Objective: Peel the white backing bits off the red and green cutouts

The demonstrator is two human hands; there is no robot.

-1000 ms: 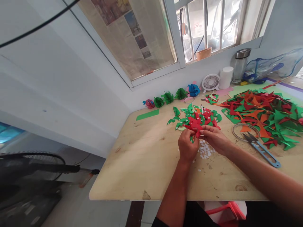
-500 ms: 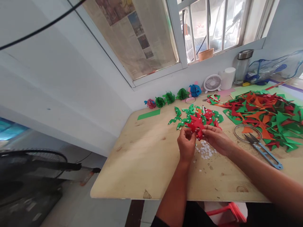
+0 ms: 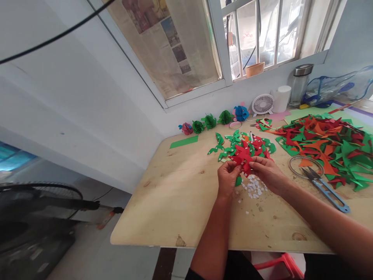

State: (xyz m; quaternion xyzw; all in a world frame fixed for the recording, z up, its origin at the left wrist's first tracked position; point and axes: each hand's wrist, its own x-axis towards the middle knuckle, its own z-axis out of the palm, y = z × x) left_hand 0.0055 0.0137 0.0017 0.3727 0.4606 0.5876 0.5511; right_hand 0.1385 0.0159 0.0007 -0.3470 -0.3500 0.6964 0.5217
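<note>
The red paper [image 3: 244,154] has several narrow, uneven lobes. It is held between the left hand [image 3: 228,178] and right hand [image 3: 265,172], over the table [image 3: 171,198].

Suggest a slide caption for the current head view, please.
Both hands hold red paper above a wooden table, beside white paper bits and blue-handled snips.

Matt red paper [image 3: 242,154] above smooth, pale wood tabletop [image 3: 175,194]

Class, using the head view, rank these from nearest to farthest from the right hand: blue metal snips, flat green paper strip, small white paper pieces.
1. White paper pieces, just beside the right hand.
2. Blue metal snips, to its right.
3. Green paper strip, far left, towards the wall.
</note>
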